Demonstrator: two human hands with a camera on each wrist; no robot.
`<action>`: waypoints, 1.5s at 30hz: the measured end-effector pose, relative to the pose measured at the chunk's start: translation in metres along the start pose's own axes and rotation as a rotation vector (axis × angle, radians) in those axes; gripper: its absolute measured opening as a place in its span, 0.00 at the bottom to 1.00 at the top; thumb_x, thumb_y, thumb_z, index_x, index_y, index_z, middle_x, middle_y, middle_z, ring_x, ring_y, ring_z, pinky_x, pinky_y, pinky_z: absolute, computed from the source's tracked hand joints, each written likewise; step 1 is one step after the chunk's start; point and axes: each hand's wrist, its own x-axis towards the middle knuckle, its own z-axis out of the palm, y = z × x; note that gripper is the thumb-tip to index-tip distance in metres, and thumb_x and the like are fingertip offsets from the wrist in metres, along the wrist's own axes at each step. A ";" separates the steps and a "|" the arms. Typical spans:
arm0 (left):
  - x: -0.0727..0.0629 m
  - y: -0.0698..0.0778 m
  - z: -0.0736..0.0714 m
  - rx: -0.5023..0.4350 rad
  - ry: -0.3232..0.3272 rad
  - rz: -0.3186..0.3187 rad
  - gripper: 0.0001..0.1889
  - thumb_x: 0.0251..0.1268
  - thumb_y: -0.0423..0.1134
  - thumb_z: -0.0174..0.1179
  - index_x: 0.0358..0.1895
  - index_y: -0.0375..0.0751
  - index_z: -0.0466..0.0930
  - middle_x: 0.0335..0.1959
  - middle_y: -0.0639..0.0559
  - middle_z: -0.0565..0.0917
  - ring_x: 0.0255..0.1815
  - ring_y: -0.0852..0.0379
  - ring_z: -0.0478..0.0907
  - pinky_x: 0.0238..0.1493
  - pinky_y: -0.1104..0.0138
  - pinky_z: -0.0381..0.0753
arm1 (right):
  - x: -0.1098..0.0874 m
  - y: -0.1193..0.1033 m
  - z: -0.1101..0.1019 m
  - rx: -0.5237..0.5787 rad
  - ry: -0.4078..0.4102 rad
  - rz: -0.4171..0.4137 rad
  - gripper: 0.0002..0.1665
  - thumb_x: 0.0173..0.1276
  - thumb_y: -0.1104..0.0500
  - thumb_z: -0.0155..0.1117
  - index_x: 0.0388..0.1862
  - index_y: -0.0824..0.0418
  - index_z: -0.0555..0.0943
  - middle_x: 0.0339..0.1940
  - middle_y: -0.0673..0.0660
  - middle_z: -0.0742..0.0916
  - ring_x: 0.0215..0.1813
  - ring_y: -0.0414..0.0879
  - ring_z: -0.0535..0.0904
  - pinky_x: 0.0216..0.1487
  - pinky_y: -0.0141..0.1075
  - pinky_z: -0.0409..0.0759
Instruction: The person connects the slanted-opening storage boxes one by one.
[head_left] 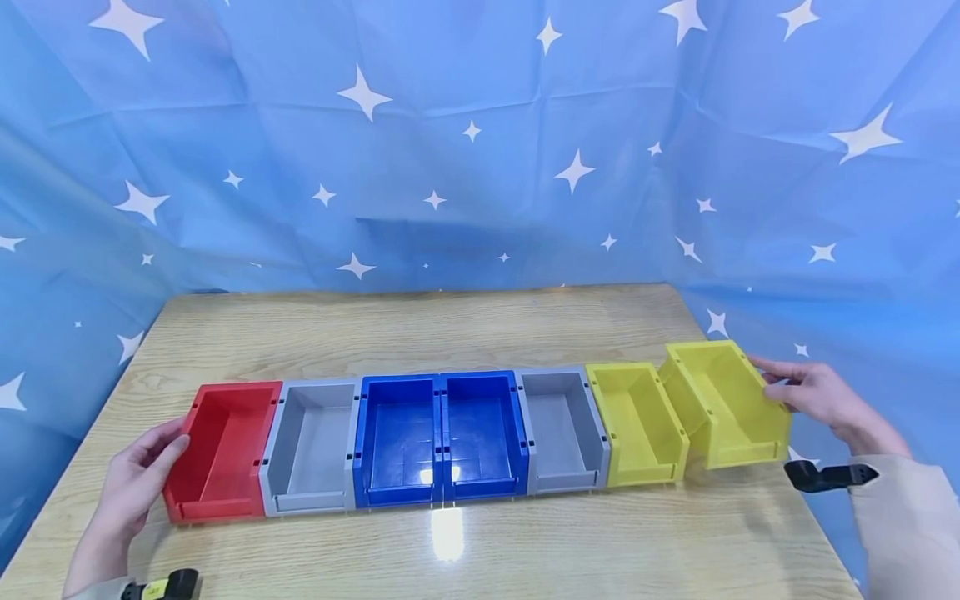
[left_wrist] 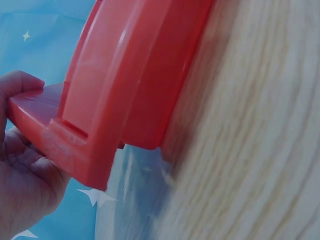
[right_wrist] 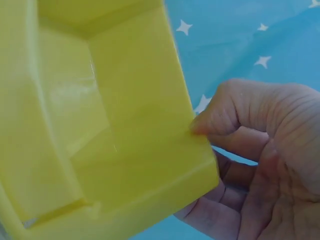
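Note:
My left hand (head_left: pixel 137 479) grips the left wall of a red storage bin (head_left: pixel 232 450) at the left end of a row. In the left wrist view, the fingers curl about the edge of that red bin (left_wrist: pixel 100 95). At the other end, my right hand (head_left: pixel 821 402) pinches the right wall of a yellow storage bin (head_left: pixel 731 400), tilted and raised beside a second yellow bin (head_left: pixel 645 421). The right wrist view shows the thumb and fingers (right_wrist: pixel 220 117) on either side of the tilted yellow bin's wall (right_wrist: pixel 145 100).
Between the red and yellow bins stand a grey bin (head_left: pixel 318 442), two blue bins (head_left: pixel 401 433) and another grey bin (head_left: pixel 558 429), side by side. They rest on a wooden table (head_left: pixel 435 325). A blue star-patterned cloth (head_left: pixel 450 158) hangs behind and at the sides.

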 end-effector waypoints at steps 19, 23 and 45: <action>0.003 -0.002 0.000 0.005 0.002 0.022 0.29 0.72 0.47 0.48 0.68 0.31 0.59 0.40 0.77 0.66 0.38 0.79 0.67 0.33 0.80 0.76 | -0.007 -0.015 0.031 -0.162 0.347 -0.271 0.27 0.68 0.62 0.57 0.63 0.73 0.68 0.50 0.74 0.78 0.43 0.50 0.75 0.39 0.36 0.75; 0.003 -0.001 0.000 -0.003 0.004 0.034 0.28 0.72 0.45 0.49 0.68 0.31 0.60 0.39 0.78 0.67 0.38 0.79 0.67 0.33 0.81 0.76 | -0.004 -0.036 0.051 -0.191 0.418 -0.491 0.30 0.65 0.63 0.59 0.67 0.62 0.68 0.66 0.70 0.68 0.63 0.68 0.61 0.58 0.65 0.59; 0.004 -0.004 0.001 0.024 0.013 0.018 0.30 0.72 0.47 0.48 0.67 0.28 0.59 0.40 0.76 0.66 0.37 0.79 0.67 0.33 0.81 0.76 | 0.003 -0.040 0.097 -0.442 0.276 -0.443 0.48 0.65 0.44 0.58 0.75 0.61 0.49 0.76 0.59 0.46 0.75 0.54 0.32 0.65 0.65 0.31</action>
